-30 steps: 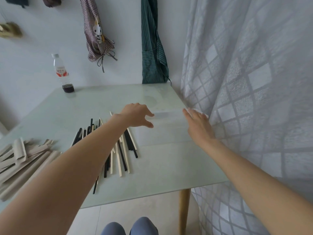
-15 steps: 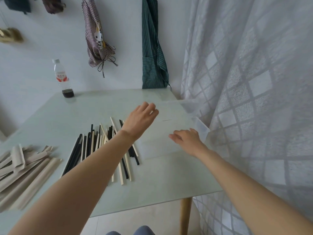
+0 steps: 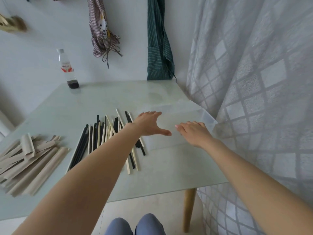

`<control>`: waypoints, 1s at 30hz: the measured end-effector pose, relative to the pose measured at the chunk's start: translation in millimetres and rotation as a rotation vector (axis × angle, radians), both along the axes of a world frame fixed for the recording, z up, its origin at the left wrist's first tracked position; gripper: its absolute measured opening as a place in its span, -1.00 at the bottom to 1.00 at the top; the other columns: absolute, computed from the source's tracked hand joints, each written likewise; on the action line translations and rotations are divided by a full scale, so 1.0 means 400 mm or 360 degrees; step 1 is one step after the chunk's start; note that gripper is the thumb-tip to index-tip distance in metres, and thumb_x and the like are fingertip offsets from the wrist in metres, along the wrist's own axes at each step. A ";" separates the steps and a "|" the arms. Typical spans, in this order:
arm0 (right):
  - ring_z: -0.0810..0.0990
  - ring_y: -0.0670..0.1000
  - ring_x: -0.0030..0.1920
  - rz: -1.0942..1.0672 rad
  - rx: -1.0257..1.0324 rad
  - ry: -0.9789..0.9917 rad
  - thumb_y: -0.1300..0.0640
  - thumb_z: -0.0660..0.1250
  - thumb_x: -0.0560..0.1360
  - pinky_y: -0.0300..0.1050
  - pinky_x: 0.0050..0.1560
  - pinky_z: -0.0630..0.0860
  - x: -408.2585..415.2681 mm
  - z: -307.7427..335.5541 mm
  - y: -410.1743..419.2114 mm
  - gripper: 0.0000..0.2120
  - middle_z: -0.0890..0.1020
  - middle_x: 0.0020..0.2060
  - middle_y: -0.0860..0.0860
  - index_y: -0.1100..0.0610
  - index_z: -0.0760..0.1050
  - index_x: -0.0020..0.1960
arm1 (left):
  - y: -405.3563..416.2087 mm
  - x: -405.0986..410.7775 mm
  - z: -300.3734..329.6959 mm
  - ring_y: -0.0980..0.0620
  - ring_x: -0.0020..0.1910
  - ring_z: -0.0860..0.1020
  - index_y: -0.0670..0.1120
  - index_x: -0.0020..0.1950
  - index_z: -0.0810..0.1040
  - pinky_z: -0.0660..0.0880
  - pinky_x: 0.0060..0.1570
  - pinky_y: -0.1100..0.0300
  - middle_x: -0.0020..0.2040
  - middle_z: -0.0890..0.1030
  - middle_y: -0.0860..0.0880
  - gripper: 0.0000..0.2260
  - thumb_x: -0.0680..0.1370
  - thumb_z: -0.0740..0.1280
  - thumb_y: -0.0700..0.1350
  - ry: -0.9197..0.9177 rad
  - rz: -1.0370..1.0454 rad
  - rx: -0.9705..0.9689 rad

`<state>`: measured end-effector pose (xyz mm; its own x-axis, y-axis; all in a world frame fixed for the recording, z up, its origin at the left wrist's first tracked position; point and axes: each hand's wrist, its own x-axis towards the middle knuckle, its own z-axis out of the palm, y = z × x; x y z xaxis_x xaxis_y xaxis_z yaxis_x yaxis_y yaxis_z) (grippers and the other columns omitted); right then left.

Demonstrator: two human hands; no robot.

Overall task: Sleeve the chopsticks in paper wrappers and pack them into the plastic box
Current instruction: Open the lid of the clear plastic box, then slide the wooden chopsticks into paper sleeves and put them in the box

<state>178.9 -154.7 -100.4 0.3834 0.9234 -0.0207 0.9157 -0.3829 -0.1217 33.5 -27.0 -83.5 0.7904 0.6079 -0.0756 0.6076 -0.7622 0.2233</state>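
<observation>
One head cam only, wide-angle, looks fwd and down from above the seated person's knees onto the pale green glass table (image 3: 105,102), close, wall behind.

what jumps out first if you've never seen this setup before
Two bare hands, left and right, reach with fingers spread over a clear plastic box at the table's right edge, by the curtain. To their left lies a fan of black and pale chopsticks, and a heap of paper wrappers sits at the far left.
</observation>
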 end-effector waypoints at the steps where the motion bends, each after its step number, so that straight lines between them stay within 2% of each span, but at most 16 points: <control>1: 0.43 0.16 0.22 -0.0005 -0.0001 -0.0024 -0.09 -0.15 0.64 0.04 0.27 0.22 -0.001 -0.002 -0.001 -0.53 0.53 0.15 0.12 0.07 0.44 0.24 | -0.005 -0.001 -0.005 -0.04 0.54 0.00 -0.03 0.55 0.02 -0.09 0.49 -0.06 0.56 0.07 -0.05 -0.04 0.33 0.26 0.45 0.0013 -0.0009 0.0047; 3: 0.45 0.16 0.19 -0.0015 0.0062 -0.0084 -0.10 -0.14 0.64 0.02 0.29 0.23 -0.003 -0.011 -0.004 -0.52 0.55 0.10 0.12 0.11 0.48 0.15 | -0.019 -0.008 -0.012 -0.01 0.55 -0.10 -0.03 0.56 0.00 -0.20 0.49 -0.11 0.57 -0.04 -0.03 -0.09 0.38 0.18 0.45 0.0021 -0.0065 0.0170; 5: 0.47 0.15 0.14 -0.0033 0.0207 -0.0142 -0.10 -0.13 0.63 -0.01 0.28 0.24 -0.007 -0.024 -0.010 -0.50 0.57 0.04 0.12 0.13 0.51 0.11 | -0.033 -0.028 -0.013 0.02 0.55 -0.10 -0.03 0.56 0.00 -0.19 0.49 -0.08 0.57 -0.09 0.00 -0.15 0.43 0.16 0.40 -0.0044 -0.0138 0.0271; 7: 0.49 0.16 0.06 -0.0026 0.0407 -0.0190 -0.07 -0.10 0.61 -0.04 0.21 0.27 -0.021 -0.030 -0.011 -0.52 0.58 -0.02 0.12 0.16 0.52 0.05 | -0.037 -0.065 -0.004 0.02 0.54 0.02 -0.03 0.55 0.04 -0.08 0.50 -0.02 0.57 -0.06 0.01 -0.26 0.50 0.21 0.28 -0.0183 -0.0154 0.0232; 8: 0.49 0.16 0.05 -0.0008 0.0507 -0.0192 -0.01 -0.03 0.62 -0.05 0.17 0.28 -0.034 -0.029 -0.008 -0.59 0.58 -0.04 0.12 0.18 0.53 0.03 | -0.035 -0.088 0.003 0.00 0.51 0.13 -0.03 0.54 0.11 0.02 0.48 0.01 0.57 -0.02 0.02 -0.34 0.53 0.25 0.19 -0.0259 -0.0131 0.0173; 10: 0.47 0.16 0.03 0.0059 0.0719 -0.0153 0.10 0.11 0.60 -0.07 0.14 0.30 -0.085 -0.017 0.008 -0.75 0.57 -0.05 0.12 0.20 0.53 0.01 | -0.020 -0.148 0.017 -0.03 0.39 0.36 -0.03 0.45 0.30 0.26 0.39 0.05 0.54 0.12 0.00 -0.52 0.56 0.30 -0.01 -0.0398 -0.0039 0.0071; 12: 0.46 0.13 0.04 0.0173 0.0834 -0.0103 0.14 0.16 0.58 -0.09 0.10 0.33 -0.157 0.002 0.028 -0.80 0.56 -0.02 0.10 0.20 0.53 0.02 | -0.002 -0.209 0.028 -0.03 0.21 0.50 -0.04 0.33 0.45 0.41 0.27 0.07 0.44 0.33 -0.05 -0.67 0.55 0.31 -0.14 -0.0531 0.0074 0.0016; 14: 0.44 0.08 0.09 0.0351 0.0804 -0.0044 0.13 0.15 0.58 -0.12 0.08 0.35 -0.250 0.016 0.059 -0.79 0.54 0.03 0.06 0.19 0.51 0.07 | 0.020 -0.287 0.028 -0.04 0.10 0.54 -0.05 0.20 0.55 0.46 0.17 0.07 0.25 0.50 -0.08 -0.75 0.54 0.29 -0.20 -0.0634 0.0224 0.0001; 16: 0.41 0.03 0.16 0.0502 0.0681 0.0026 0.11 0.12 0.60 -0.13 0.12 0.36 -0.347 0.022 0.100 -0.76 0.51 0.11 0.02 0.16 0.49 0.15 | 0.048 -0.377 0.016 -0.08 0.08 0.56 -0.04 0.12 0.60 0.48 0.13 0.04 0.14 0.56 -0.09 -0.76 0.52 0.26 -0.25 -0.0676 0.0438 0.0034; 18: 0.39 0.00 0.22 0.0579 0.0579 0.0145 0.11 0.12 0.60 -0.12 0.18 0.37 -0.428 0.018 0.141 -0.75 0.50 0.16 0.00 0.13 0.47 0.21 | 0.074 -0.471 -0.004 -0.10 0.07 0.57 -0.04 0.09 0.61 0.49 0.11 0.02 0.12 0.60 -0.08 -0.72 0.51 0.21 -0.29 -0.0669 0.0670 0.0054; 21: 0.44 -0.03 0.15 0.0593 0.0461 0.0385 0.12 0.15 0.60 -0.14 0.06 0.44 -0.530 0.001 0.199 -0.78 0.50 0.12 -0.02 0.11 0.47 0.18 | 0.102 -0.610 -0.043 -0.10 0.07 0.57 -0.07 0.05 0.62 0.51 0.08 0.05 0.10 0.63 -0.09 -0.68 0.47 0.16 -0.34 -0.0650 0.0955 0.0038; 23: 0.49 -0.02 0.02 0.0563 0.0354 0.0493 0.13 0.17 0.59 -0.14 -0.03 0.45 -0.587 -0.015 0.239 -0.80 0.52 0.06 0.01 0.12 0.48 0.16 | 0.110 -0.690 -0.065 -0.12 0.05 0.58 -0.11 -0.02 0.63 0.51 0.05 0.04 0.04 0.65 -0.12 -0.75 0.48 0.20 -0.33 -0.0639 0.1050 0.0033; 25: 0.50 0.02 -0.11 0.0508 0.0238 0.0552 0.14 0.20 0.58 -0.10 -0.07 0.48 -0.638 -0.034 0.277 -0.81 0.54 -0.03 0.08 0.19 0.50 0.12 | 0.114 -0.753 -0.076 -0.16 0.01 0.59 -0.14 -0.08 0.64 0.51 -0.01 0.04 -0.04 0.66 -0.15 -0.87 0.50 0.29 -0.21 -0.0602 0.1045 0.0041; 27: 0.54 0.10 -0.18 0.0458 0.0104 0.0507 0.11 0.25 0.56 -0.04 -0.15 0.52 -0.682 -0.045 0.309 -0.81 0.54 -0.16 0.12 0.26 0.49 -0.04 | 0.121 -0.789 -0.081 -0.16 0.01 0.58 -0.12 -0.03 0.67 0.46 -0.02 0.08 -0.04 0.66 -0.16 -0.83 0.52 0.31 -0.09 -0.0513 0.1009 0.0031; 28: 0.53 0.09 -0.23 0.0428 0.0045 0.0469 0.08 0.28 0.54 -0.06 -0.26 0.50 -0.704 -0.046 0.324 -0.78 0.51 -0.23 0.10 0.24 0.43 -0.15 | 0.129 -0.801 -0.087 -0.16 0.02 0.57 -0.08 -0.03 0.68 0.46 -0.02 0.07 -0.04 0.65 -0.16 -0.80 0.53 0.31 -0.02 -0.0424 0.0967 0.0036; 30: 0.47 0.04 -0.30 0.0355 -0.0051 0.0413 0.03 0.34 0.51 -0.14 -0.40 0.35 -0.731 -0.042 0.346 -0.67 0.44 -0.29 0.05 0.17 0.30 -0.28 | 0.144 -0.805 -0.096 -0.14 0.10 0.50 0.00 -0.03 0.68 0.43 0.07 0.03 0.00 0.59 -0.12 -0.75 0.52 0.29 0.11 -0.0208 0.0890 0.0073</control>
